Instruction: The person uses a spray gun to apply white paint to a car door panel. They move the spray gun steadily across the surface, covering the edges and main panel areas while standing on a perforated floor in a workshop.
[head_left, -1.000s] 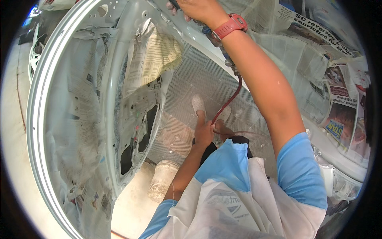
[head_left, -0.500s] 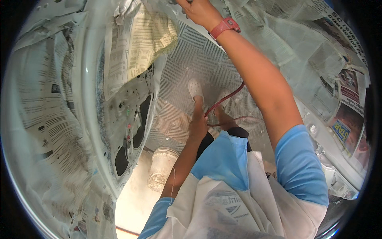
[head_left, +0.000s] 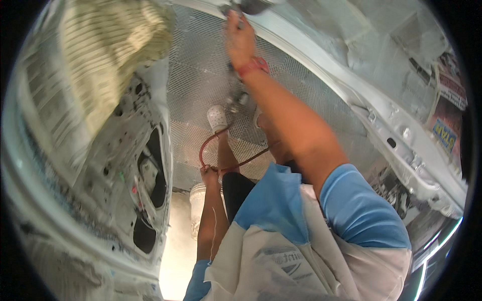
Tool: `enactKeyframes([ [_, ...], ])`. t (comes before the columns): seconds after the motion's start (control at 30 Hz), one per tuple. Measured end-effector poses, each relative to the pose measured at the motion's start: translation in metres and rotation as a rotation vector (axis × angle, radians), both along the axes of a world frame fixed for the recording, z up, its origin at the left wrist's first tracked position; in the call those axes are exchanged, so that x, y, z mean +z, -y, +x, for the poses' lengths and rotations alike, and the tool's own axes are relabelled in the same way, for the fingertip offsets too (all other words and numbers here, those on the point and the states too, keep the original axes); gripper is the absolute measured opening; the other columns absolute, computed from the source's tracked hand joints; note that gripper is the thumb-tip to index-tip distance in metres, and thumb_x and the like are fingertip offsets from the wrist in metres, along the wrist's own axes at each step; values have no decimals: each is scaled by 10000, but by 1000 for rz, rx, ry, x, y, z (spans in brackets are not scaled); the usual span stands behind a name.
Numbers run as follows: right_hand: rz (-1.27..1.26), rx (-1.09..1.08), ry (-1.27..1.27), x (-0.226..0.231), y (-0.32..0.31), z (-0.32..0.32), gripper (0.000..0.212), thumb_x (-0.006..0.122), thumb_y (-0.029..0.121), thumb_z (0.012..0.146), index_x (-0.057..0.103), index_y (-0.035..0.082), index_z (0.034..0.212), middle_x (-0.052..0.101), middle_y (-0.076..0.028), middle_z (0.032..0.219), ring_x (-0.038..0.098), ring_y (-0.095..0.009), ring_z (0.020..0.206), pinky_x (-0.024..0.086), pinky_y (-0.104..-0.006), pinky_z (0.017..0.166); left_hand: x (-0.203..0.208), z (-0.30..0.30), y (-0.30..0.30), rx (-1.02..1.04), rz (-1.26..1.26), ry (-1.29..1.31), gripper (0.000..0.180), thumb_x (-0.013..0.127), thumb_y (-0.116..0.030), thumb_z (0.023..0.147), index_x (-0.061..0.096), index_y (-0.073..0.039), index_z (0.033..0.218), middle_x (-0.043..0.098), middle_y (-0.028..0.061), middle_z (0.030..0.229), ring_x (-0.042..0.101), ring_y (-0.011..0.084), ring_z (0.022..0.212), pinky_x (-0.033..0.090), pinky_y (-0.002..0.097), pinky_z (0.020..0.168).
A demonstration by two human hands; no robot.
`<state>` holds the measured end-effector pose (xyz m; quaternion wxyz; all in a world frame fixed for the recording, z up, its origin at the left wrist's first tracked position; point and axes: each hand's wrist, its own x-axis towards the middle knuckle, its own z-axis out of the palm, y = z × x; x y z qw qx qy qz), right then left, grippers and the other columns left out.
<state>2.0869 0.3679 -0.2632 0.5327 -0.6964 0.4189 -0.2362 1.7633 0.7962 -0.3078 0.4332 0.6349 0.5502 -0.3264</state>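
- Head view, looking down past the person's chest: the right hand (head_left: 240, 37) is stretched up and away, its fingers closed around a dark tool (head_left: 247, 6) at the very top edge. Blur keeps me from saying what kind of tool it is.
- A red wristband (head_left: 252, 66) sits on that wrist, just below the closed hand.
- The tool is held up against the white body panel (head_left: 321, 62) that runs slantwise from the top middle down to the right.
- The left hand (head_left: 210, 173) hangs low near the person's knee, its fingers curled around a thin red hose (head_left: 207, 145).
- The hose makes a loop above the left hand, beside a white shoe (head_left: 217, 118), and a second stretch runs off to the right across the leg toward the right forearm.
- Both feet stand on a silvery patterned floor mat (head_left: 193, 80) that fills the middle of the view.
- A white car door (head_left: 128, 165) with dark cut-outs stands open on the left; its upper part is covered with newspaper (head_left: 85, 65).
- More newspaper (head_left: 447, 108) is taped over the surface on the far right, beyond the panel.
- A white bucket (head_left: 198, 208) stands on the pale floor just beside the left forearm.
- The person wears a shirt with blue sleeves (head_left: 361, 210) and a white front.
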Motion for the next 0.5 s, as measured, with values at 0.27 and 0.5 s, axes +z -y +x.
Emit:
enactKeyframes([
  [0.27,84,-45,162,-55,-16,89,550,493,470,1137,736,-6,1267,742,-339,1065,682,-551,1067,543,-538,904,-22,40,-41,-146,-270,-61,99,481,-232,1184,536,-149,1183,644,56,1073,662,194,1005,625,383,906],
  [0.5,33,-268,-128,-45,28,-14,539,514,464,1136,738,-6,1276,740,-349,1099,682,-543,1100,545,-532,910,-34,53,-56,-497,-275,-253,146,457,-245,1195,554,-138,1176,662,57,1128,657,195,1069,584,418,995],
])
